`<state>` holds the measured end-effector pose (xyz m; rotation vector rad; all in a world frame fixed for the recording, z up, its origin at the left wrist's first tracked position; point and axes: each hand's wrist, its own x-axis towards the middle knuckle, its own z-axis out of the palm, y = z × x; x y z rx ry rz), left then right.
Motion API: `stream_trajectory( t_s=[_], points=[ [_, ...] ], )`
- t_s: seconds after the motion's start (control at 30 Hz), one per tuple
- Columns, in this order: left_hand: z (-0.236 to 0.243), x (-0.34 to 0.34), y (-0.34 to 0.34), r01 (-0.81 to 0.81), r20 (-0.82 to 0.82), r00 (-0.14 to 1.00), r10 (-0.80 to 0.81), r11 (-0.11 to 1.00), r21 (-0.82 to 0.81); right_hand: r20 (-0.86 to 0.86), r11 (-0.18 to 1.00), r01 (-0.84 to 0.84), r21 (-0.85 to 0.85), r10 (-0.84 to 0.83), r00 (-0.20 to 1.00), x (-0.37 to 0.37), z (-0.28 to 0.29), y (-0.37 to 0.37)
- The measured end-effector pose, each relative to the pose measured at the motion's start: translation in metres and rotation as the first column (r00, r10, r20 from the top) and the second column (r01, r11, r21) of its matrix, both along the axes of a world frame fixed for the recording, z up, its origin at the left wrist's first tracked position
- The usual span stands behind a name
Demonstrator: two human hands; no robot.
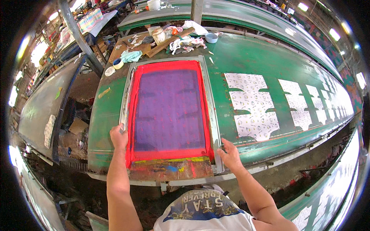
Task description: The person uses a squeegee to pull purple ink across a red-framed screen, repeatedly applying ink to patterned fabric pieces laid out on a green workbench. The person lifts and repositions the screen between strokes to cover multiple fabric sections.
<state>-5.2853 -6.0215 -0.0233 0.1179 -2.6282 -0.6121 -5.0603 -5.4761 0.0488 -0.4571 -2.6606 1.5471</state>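
A screen printing frame (pixel 211 111) with grey metal sides lies flat on the green table in front of me. Its purple mesh (pixel 169 109) is bordered by bright red, and the outline of a cut piece shows faintly through it. My left hand (pixel 118 136) is closed round the frame's left side near the front corner. By the right side, my right hand (pixel 230 154) has its fingers apart and holds nothing; whether the fingertips touch the metal I cannot tell. A paint-stained brown board (pixel 173 171) spans the frame's front end.
White printed fabric pieces (pixel 252 107) lie in a row along the green table (pixel 216 57) to the right. Behind the frame sit rags (pixel 189 44), a wooden plank (pixel 169 41), a tub (pixel 158 35), a grey-blue bowl (pixel 211 37) and tape (pixel 117 63). A metal post (pixel 83 42) stands at the left.
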Motion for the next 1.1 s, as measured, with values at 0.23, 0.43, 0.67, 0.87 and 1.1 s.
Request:
stream_trajectory(
  t_s=[0.23,0.43,0.67,0.87,1.1],
  points=[
    [-0.001,-0.001,-0.009,0.043,0.012,0.999,-0.044,0.998,0.054,0.087,0.999,0.022,-0.042,-0.018,0.996,-0.017,-0.001,-0.01],
    [-0.019,-0.002,-0.016,0.051,-0.022,0.999,-0.047,0.971,0.234,0.173,0.987,0.157,-0.027,-0.15,0.973,-0.025,0.011,-0.026],
    [-0.019,-0.013,-0.023,0.062,0.068,0.988,-0.137,0.767,0.639,0.003,0.992,0.119,0.053,-0.119,0.993,-0.017,0.048,-0.025],
    [0.025,-0.023,0.019,0.057,0.049,0.992,-0.115,0.769,0.637,-0.107,0.986,0.135,0.096,-0.125,0.986,-0.021,0.065,0.011],
    [0.059,-0.021,0.165,0.09,0.001,0.993,-0.114,0.791,0.605,-0.07,0.965,0.225,0.136,-0.217,0.974,-0.016,0.059,0.138]
  ],
)
